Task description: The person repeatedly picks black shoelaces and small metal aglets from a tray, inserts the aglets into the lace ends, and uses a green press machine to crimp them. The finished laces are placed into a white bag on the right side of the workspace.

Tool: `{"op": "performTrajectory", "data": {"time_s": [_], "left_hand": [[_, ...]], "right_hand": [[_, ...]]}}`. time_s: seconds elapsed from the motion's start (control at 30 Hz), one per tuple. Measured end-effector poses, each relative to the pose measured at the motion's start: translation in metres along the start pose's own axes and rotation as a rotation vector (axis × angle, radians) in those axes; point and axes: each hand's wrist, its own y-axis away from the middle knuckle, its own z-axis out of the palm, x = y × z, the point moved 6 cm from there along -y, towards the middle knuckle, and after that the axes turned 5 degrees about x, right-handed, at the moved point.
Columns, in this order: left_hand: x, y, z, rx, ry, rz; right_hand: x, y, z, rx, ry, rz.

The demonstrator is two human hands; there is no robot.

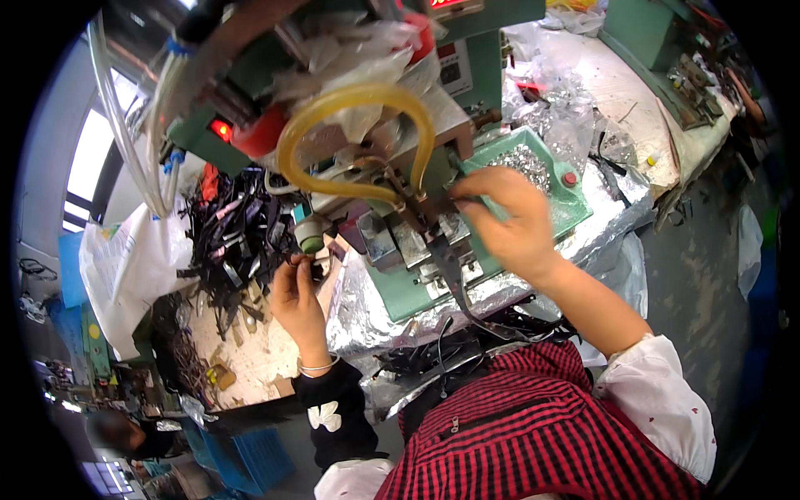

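Note:
A green press machine (400,296) with a metal work area stands in front of me. In its middle lies a black strap (448,265), whose thin end trails down toward my lap. My right hand (512,223) is at the right of the work area, thumb and fingers pinched together; whatever they hold is too small to make out. My left hand (297,304) is closed beside a round green knob (311,237), at the edge of a pile of black straps (237,242). A dark piece shows at its fingertips, its kind unclear.
Small shiny metal parts (523,162) lie in the green tray (575,210) at right, near a red button (570,178). A yellow tube (287,154) loops over the work area. Crumpled foil (367,321) covers the front edge. More black straps (425,360) lie near my lap.

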Motion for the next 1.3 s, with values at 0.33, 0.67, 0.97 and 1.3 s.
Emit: {"op": "performTrajectory", "data": {"time_s": [0.33, 0.67, 0.97, 1.3], "left_hand": [[0.153, 0.011, 0.018, 0.063, 0.38, 0.515], [0.197, 0.047, 0.072, -0.315, -0.146, 0.887], [0.165, 0.085, 0.113, -0.339, -0.207, 1.185], [0.165, 0.089, 0.103, -0.352, -0.164, 0.841]], "right_hand": [[0.008, 0.024, 0.027, 0.077, -0.428, 0.526], [-0.042, 0.015, 0.011, -0.251, -0.459, 0.434], [0.109, 0.029, -0.081, 0.306, -0.007, 0.44], [0.088, 0.057, -0.052, -0.131, 0.788, 0.229]]}}
